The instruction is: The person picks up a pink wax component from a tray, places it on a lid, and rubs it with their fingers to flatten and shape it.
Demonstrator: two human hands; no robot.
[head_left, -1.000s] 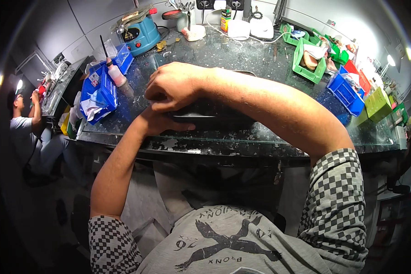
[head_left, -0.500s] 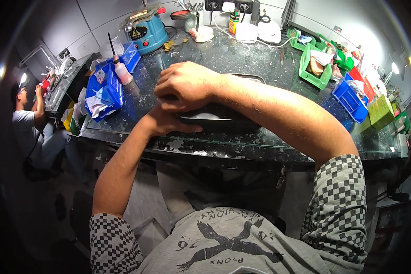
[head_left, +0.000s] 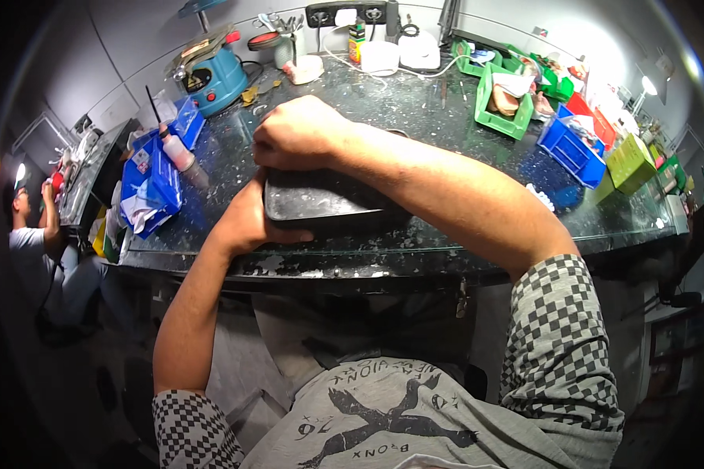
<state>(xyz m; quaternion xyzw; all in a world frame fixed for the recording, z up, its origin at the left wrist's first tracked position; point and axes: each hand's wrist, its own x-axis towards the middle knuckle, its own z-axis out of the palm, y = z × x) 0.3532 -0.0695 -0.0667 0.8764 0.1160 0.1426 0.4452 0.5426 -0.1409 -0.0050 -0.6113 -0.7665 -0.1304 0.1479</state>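
A black, shallow box (head_left: 325, 199) with rounded corners lies on the dark, paint-flecked worktop (head_left: 399, 102) in front of me. My left hand (head_left: 250, 219) grips its left end, thumb along the near side and fingers reaching up behind the corner. Above it, my right hand (head_left: 297, 137) has curled fingers at the box's far left corner; their tips are hidden. My right forearm crosses over the box and hides much of its right part.
Blue bins (head_left: 152, 195) and a dropper bottle (head_left: 178, 152) stand left; green bins (head_left: 501, 117), a blue bin (head_left: 571, 152) and a green box (head_left: 630, 164) right. A blue machine (head_left: 215, 78) is at the back. Another person (head_left: 27, 250) sits at the far-left bench.
My right hand has risen relative to my left, uncovering more of the box's top and left end. The surroundings have shifted in view as the camera moved.
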